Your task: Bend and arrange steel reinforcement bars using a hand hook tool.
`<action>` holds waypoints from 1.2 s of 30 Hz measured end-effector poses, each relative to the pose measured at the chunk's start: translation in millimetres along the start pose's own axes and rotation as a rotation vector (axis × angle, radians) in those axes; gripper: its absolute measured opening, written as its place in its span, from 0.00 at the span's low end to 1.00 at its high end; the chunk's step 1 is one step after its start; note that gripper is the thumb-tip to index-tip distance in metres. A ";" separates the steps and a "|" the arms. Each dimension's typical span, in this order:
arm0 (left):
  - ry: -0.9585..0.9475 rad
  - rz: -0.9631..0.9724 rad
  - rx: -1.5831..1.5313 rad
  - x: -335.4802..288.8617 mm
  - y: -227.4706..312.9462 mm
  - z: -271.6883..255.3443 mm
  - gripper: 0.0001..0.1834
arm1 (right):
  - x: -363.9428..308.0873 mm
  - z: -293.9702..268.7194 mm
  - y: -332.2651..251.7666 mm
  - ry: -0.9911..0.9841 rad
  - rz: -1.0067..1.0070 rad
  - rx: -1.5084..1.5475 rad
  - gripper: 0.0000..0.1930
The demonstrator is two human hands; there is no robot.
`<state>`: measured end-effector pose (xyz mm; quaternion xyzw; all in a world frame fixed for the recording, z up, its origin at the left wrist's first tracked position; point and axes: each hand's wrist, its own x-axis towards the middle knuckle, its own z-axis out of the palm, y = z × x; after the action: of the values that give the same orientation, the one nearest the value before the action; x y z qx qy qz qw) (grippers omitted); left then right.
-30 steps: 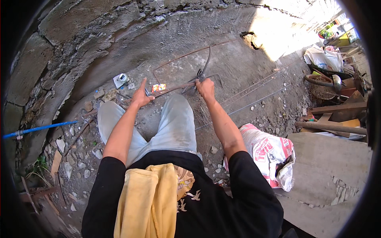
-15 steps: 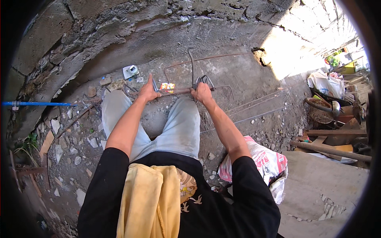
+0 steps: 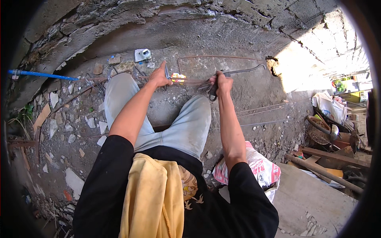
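My right hand (image 3: 224, 82) is closed round a dark hooked steel bar (image 3: 247, 70), whose shaft points right and ends in a bend. A dark loop of metal (image 3: 213, 94) shows just below the fist. My left hand (image 3: 159, 77) is above my left knee, one finger stretched away from me and the thumb pointing right. It touches a thin bent steel rod (image 3: 167, 71); its lower fingers are partly hidden. Rusty rods (image 3: 194, 81) run between the hands. A small red and yellow packet (image 3: 178, 77) lies beside them.
A rusty bent rod (image 3: 218, 56) and straight rods (image 3: 266, 109) lie on the ground. Left are a blue pipe (image 3: 43, 74) and broken rubble (image 3: 73, 180). A printed sack (image 3: 258, 166) is by my right elbow. Scrap wood (image 3: 325, 170) lies far right. A rough concrete wall (image 3: 166, 23) stands ahead.
The hooked steel bar has swung from pointing away from me to pointing right. My right hand has turned and moved right with it. My left hand keeps its place on the rod.
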<state>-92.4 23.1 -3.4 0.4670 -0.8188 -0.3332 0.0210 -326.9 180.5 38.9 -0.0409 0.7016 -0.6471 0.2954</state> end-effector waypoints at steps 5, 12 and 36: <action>0.033 0.094 0.010 -2.0 -17.6 4.1 0.69 | -32.7 5.9 30.5 -0.227 -0.080 -0.571 0.13; -0.028 0.043 0.015 -2.5 -9.7 1.6 0.68 | -38.8 0.6 57.9 -0.392 -0.012 -0.632 0.17; -0.204 0.395 -0.111 31.1 143.7 101.4 0.21 | 206.0 -114.1 146.3 0.192 0.461 0.015 0.12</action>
<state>-252.9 101.4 -9.6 0.2597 -0.8725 -0.4128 0.0285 -502.0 214.0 -173.4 0.1839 0.7126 -0.5687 0.3673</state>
